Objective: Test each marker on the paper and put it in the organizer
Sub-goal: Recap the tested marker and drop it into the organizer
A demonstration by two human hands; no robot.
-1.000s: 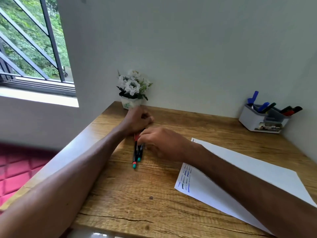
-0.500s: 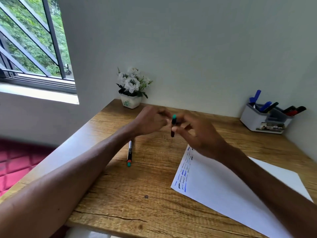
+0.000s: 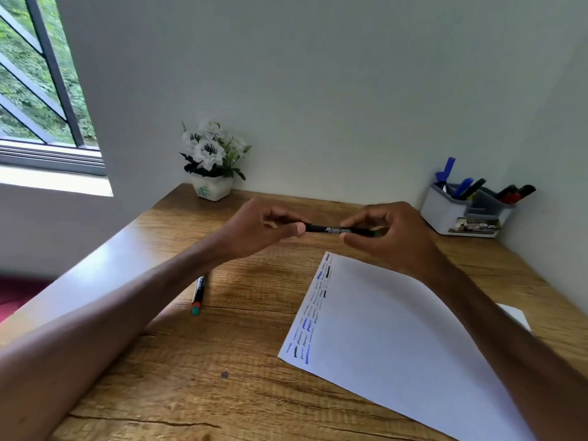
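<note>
The marker was held level above the table, near the paper's far edge. The left hand and right hand each pinched one end in curled fingers. The left end was hidden.

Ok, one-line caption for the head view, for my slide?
Left hand and right hand hold a black marker level over the desk beyond the paper; spare marker lies left, organizer far right.

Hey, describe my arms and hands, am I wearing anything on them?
Nothing worn shows. The left hand and right hand are ungloved with no rings visible; both forearms are bare to the frame edge, no sleeves, watch or bracelet.
</note>
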